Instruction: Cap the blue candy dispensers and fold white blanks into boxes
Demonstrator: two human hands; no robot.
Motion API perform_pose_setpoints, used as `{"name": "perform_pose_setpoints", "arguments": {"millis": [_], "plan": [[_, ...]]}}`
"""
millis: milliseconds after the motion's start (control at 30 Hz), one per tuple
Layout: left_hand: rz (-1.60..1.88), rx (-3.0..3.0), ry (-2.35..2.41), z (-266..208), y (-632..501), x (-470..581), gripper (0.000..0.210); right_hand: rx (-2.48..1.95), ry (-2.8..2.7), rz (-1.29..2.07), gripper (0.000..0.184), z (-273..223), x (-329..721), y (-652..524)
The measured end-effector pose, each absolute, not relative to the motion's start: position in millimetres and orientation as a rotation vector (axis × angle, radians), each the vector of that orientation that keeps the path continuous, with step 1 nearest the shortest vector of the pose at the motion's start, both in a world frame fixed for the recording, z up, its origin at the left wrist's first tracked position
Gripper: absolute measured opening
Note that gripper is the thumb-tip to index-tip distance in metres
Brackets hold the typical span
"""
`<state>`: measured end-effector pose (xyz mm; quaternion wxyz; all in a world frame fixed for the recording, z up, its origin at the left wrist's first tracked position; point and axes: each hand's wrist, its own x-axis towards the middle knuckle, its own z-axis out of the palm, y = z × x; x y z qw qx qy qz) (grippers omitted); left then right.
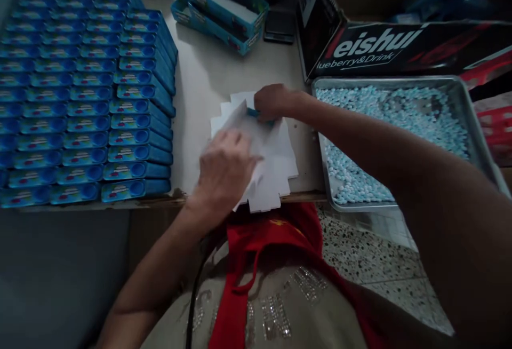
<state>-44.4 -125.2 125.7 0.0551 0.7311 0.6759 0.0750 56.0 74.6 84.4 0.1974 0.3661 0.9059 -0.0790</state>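
Note:
White cut cardboard blanks (272, 178) with notched edges lie in a stack at the table's front edge. Above them, a folded carton piece (259, 125), white with a strip of blue printing showing, is blurred by movement. My right hand (274, 102) is closed on the far end of this carton piece, its fingers curled over the blue edge. My left hand (228, 165) is over the near left side of the piece and seems to touch it. Motion smears its fingers, so I cannot make out how they grip.
Blue packed cartons (136, 122) stand in tall rows at left. Blue open trays (228, 10) and a dark flat device (279, 26) sit at the back. At right, a metal tray (330, 178) holds small blue-and-white pieces, before a large black box (384, 47).

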Motion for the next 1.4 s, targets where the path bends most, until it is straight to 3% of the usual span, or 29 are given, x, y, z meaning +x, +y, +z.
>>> {"name": "perform_pose_setpoints", "arguments": {"millis": [67, 200, 400, 567, 667, 800, 933, 1100, 1267, 1400], "plan": [[0.235, 2.254, 1.94, 114.1, -152.5, -30.7, 0.04, 1.171, 2.326, -0.257, 0.021, 93.2, 70.1, 73.6], [0.201, 2.186, 2.02, 80.5, -166.5, -20.8, 0.017, 1.259, 2.112, -0.432, 0.032, 95.3, 101.2, 56.1], [0.353, 1.805, 1.991, 69.7, -132.0, -54.8, 0.025, 1.232, 2.137, -0.642, 0.041, 93.3, 130.3, 36.9], [0.327, 1.375, 1.636, 53.0, -81.9, -88.3, 0.022, 1.676, 2.659, -0.147, 0.034, 93.2, 147.0, -3.3], [0.349, 1.263, 1.502, 42.5, -67.9, -97.3, 0.022, 1.366, 3.122, 0.044, 0.029, 74.5, 151.3, -35.4], [0.461, 1.51, 1.72, 44.6, -86.7, -90.9, 0.02, 0.799, 3.157, 0.076, 0.024, 39.1, 147.0, -53.5], [0.431, 1.981, 2.097, 41.2, -133.7, -65.3, 0.025, 0.765, 3.119, 0.06, 0.028, 22.6, 143.7, -50.6], [0.226, 2.122, 2.24, 20.0, -159.1, -43.5, 0.03, 0.731, 3.05, 0.018, 0.032, 23.7, 141.0, -51.3], [0.057, 2.208, 2.152, 21.7, -143.0, -53.6, 0.043, 0.756, 3.022, -0.06, 0.027, 26.6, 136.0, -44.2], [0.033, 2.216, 2.099, 26.2, -136.6, -59.1, 0.041, 0.746, 2.954, -0.108, 0.021, 29.2, 137.7, -37.7]]}}
